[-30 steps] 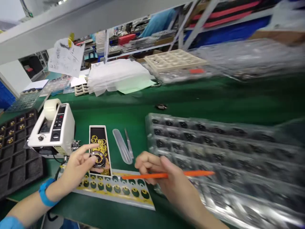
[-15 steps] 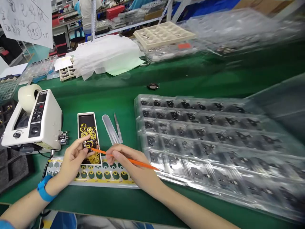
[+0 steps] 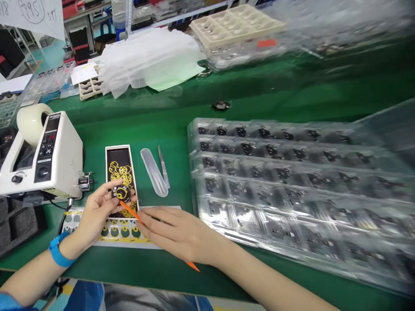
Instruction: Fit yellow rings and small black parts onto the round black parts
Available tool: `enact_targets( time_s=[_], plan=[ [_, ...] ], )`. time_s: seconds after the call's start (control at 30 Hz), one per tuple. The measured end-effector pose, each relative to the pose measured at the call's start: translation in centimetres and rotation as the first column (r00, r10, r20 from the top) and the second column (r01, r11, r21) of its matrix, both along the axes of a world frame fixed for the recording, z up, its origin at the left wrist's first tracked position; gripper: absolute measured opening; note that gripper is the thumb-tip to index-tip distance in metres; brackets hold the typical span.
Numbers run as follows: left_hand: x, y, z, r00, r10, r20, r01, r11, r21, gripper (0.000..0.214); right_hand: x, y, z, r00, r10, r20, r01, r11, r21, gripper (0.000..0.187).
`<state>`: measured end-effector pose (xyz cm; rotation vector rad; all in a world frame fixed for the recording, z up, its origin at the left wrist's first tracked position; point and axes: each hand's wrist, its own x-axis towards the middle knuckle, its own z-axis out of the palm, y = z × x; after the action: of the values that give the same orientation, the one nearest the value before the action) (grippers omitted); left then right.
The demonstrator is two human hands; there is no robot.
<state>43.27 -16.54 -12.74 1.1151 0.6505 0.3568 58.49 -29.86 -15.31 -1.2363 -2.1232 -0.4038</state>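
Note:
Between the fingers of my left hand (image 3: 97,211) is a small round black part (image 3: 122,194) with a yellow ring-shaped piece on its face. My right hand (image 3: 181,231) is closed around a thin orange pointed stick (image 3: 129,211); its tip meets the lower edge of the round part, and its other end sticks out below my palm. Beneath my left fingers stands a white-rimmed box (image 3: 132,172) with a dark inside, holding many loose yellow rings (image 3: 117,170). Under both hands lies a sheet of green-and-yellow stickers (image 3: 129,246), partly covered.
A white tape dispenser (image 3: 69,160) stands at left. Tweezers (image 3: 164,168) and a clear plastic sleeve (image 3: 152,172) lie past the box. Clear trays of dark parts (image 3: 259,172) fill the right. Farther back are a small dark part (image 3: 221,105), white sheets (image 3: 145,56) and a beige tray (image 3: 236,26).
The orange stick now slants more steeply, its tip shifted to the round part's lower edge. My right hand has turned over it, back up. The whole view has shifted slightly.

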Motion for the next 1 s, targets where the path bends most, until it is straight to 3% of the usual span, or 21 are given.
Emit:
enact_targets(
  time_s=[0.1,0.2,0.33,0.53,0.63,0.77,1.0],
  plan=[
    [0.1,-0.1,0.1,1.000,0.020,-0.014,-0.020,1.000,-0.018,0.038,0.0,0.1,0.1,0.999,0.010,0.032,-0.011,1.000,0.021,0.022],
    [0.1,-0.2,0.1,1.000,-0.025,0.010,0.025,0.999,-0.024,0.038,-0.3,-0.2,0.2,0.988,-0.010,-0.157,0.020,0.998,0.065,0.016],
    [-0.1,-0.6,0.2,0.993,-0.101,0.052,0.102,0.995,-0.003,0.037,-0.8,-0.5,0.4,0.902,-0.100,-0.420,0.126,0.991,0.034,0.009],
    [-0.2,-1.2,0.2,0.982,-0.170,0.086,0.166,0.985,0.050,0.036,-1.0,-0.1,0.3,0.833,-0.104,-0.543,0.143,0.989,0.030,0.011],
    [-0.2,-1.1,0.0,0.982,-0.171,0.086,0.168,0.985,0.037,0.036,-1.0,0.0,-0.3,0.878,-0.107,-0.466,0.133,0.991,0.023,0.013],
    [-0.2,-0.8,-0.2,0.986,-0.155,0.064,0.153,0.988,0.037,0.036,-0.6,-0.1,-0.6,0.973,-0.063,-0.221,0.082,0.994,0.075,0.021],
    [-0.3,-0.6,-0.4,0.989,-0.144,0.021,0.144,0.989,0.040,0.035,-0.5,-0.1,0.3,0.995,-0.100,-0.019,0.102,0.991,0.092,0.022]
  ],
)
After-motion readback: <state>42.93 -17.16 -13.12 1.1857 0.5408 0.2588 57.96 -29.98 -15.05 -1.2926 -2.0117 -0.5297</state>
